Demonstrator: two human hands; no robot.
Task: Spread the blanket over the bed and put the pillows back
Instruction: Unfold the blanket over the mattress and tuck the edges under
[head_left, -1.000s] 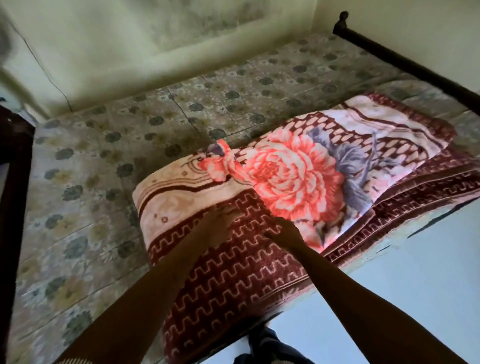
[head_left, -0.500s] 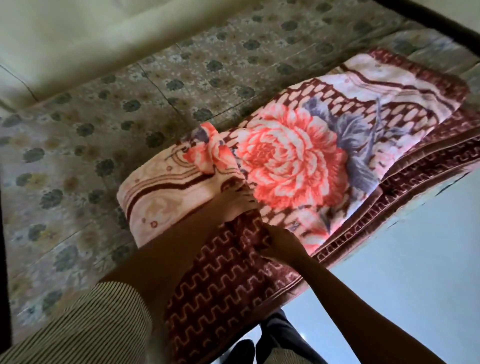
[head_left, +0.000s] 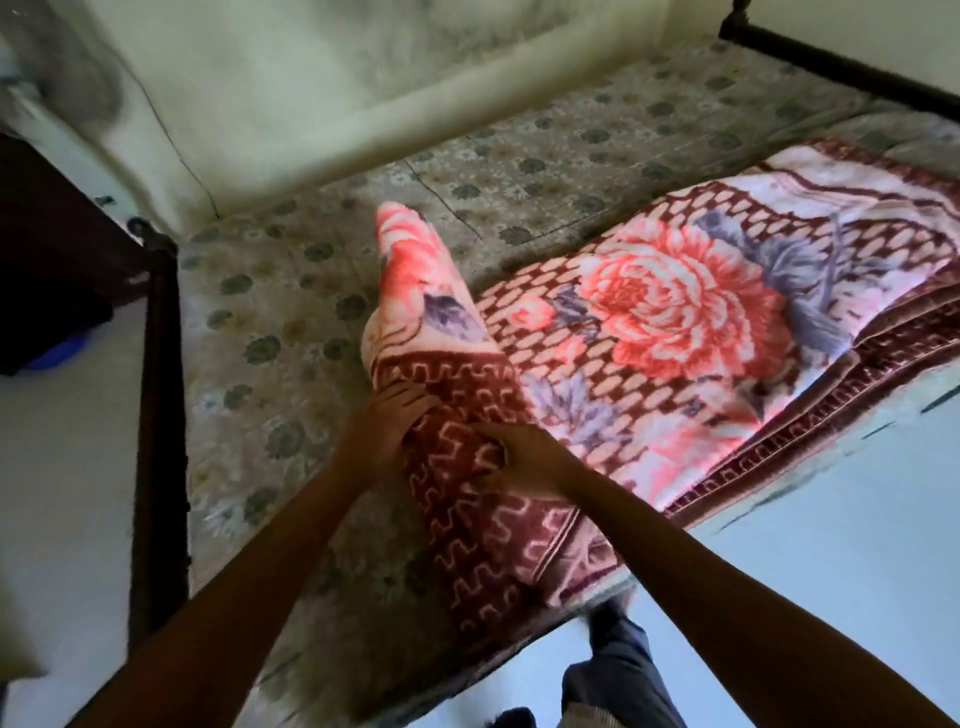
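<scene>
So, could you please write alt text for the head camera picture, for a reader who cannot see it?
The left hand and right hand grip the dark red border of a folded floral blanket, one fold raised above a patterned mattress. A dark bed frame edges the mattress.

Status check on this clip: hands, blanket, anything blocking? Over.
Both hands gripping: left hand and right hand on the blanket border. Folded, one end lifted; mattress mostly bare. No pillows in view, nothing blocking.
</scene>
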